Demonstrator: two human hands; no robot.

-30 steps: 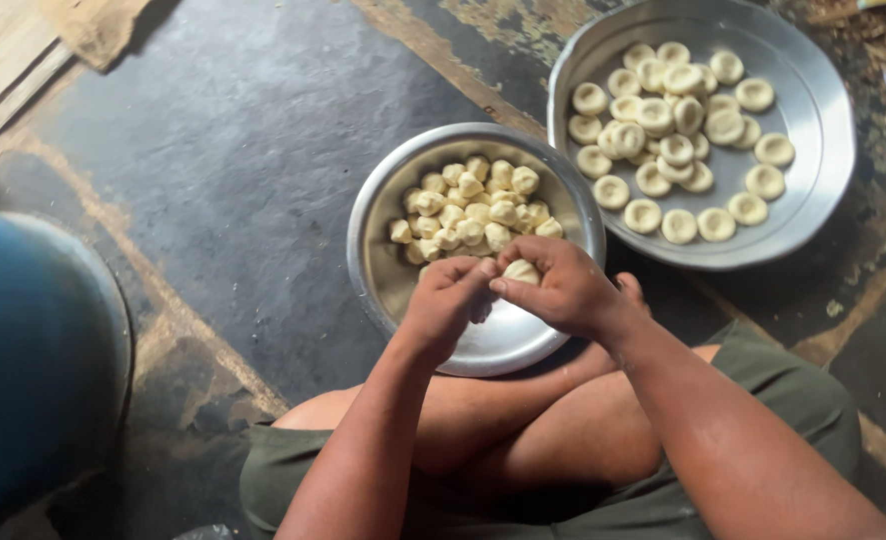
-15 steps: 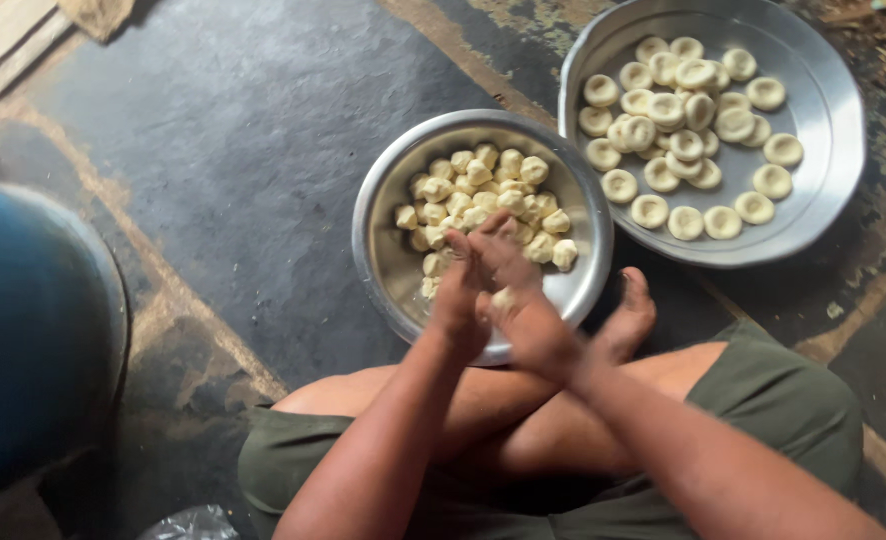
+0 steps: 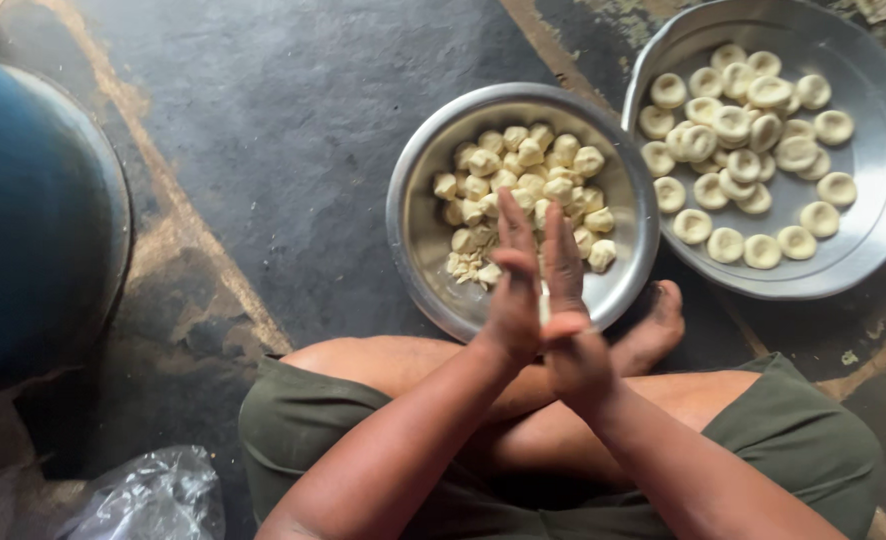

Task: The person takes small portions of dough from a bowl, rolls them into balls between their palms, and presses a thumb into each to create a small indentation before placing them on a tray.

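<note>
Dark, stained floor (image 3: 293, 130) underfoot. Since half a second ago, hands raised from crossed to palm against palm, fingers straight – left hand (image 3: 515, 290), right hand (image 3: 568, 310) – over the near rim of the steel bowl (image 3: 413, 240). A pale sliver between the palms – hard to tell whether dough. Rough dough lumps (image 3: 523, 180) in that bowl; flattened dough rounds (image 3: 743, 150) in the wide steel pan (image 3: 863, 250), cut off at right.

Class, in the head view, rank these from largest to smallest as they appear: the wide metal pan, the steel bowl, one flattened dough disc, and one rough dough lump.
1. Wide metal pan, though partly cut off by the frame.
2. Steel bowl.
3. Flattened dough disc.
4. Rough dough lump, only slightly smaller than the disc.
</note>
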